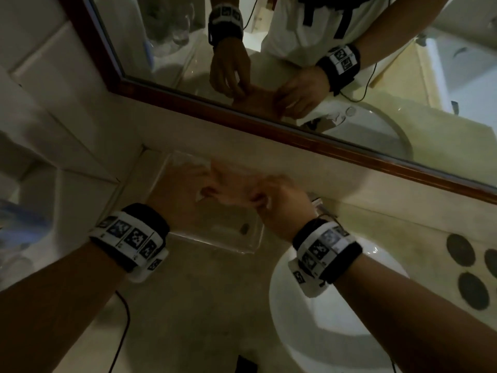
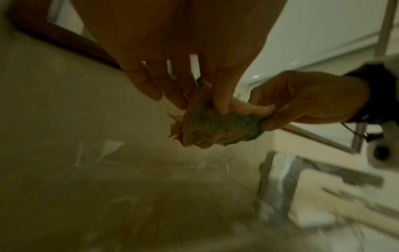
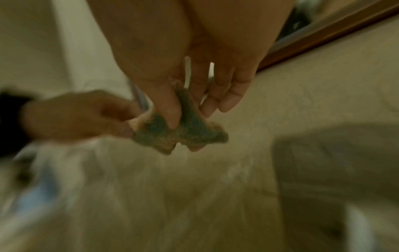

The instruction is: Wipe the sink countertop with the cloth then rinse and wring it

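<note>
A small pinkish cloth (image 2: 215, 127) with a greenish patch hangs between both hands above the beige countertop (image 1: 193, 305). My left hand (image 2: 207, 102) pinches its left end between thumb and fingers, the other fingers extended. My right hand (image 3: 183, 116) pinches the other end the same way. In the head view the left hand (image 1: 188, 189) and right hand (image 1: 269, 200) meet over a clear tray, motion-blurred, with the cloth (image 1: 231, 192) stretched between them. The white sink basin (image 1: 322, 319) lies below my right forearm.
A clear plastic tray (image 1: 236, 243) sits on the counter under the hands. A wood-framed mirror (image 1: 269, 130) runs along the back wall. Three dark round discs (image 1: 468, 270) lie right of the basin. A black cable (image 1: 121, 332) hangs from the left wrist.
</note>
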